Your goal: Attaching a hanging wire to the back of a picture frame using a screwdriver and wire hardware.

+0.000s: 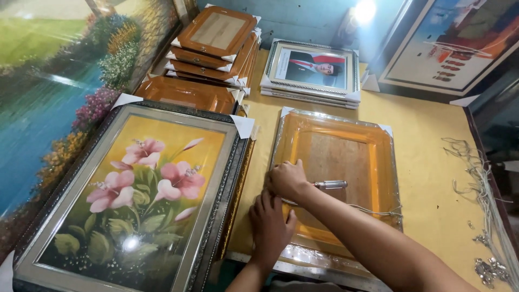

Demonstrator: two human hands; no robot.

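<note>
The right hand point(288, 180) is closed in a fist around a screwdriver point(330, 185), whose clear handle points right across the brown backing of an orange frame point(384, 173) lying face down. The left hand point(268, 223) lies flat and spread on the near left edge of that same frame, just beside the right hand, holding nothing. A thin wire point(373, 210) runs from under the right hand toward the frame's right side.

The frame rests on a yellow table point(432, 178). To its left, touching the table's near edge, lies a silver-framed flower painting point(146, 189) with white corner guards. Farther off stand a stack of orange frames point(216, 38) and, to the right of it, a stack of silver portrait frames point(313, 70). Loose cords point(481, 178) trail along the right edge. A large landscape painting point(48, 81) leans on the left, another picture point(459, 43) at the far right against a blue wall point(303, 19).
</note>
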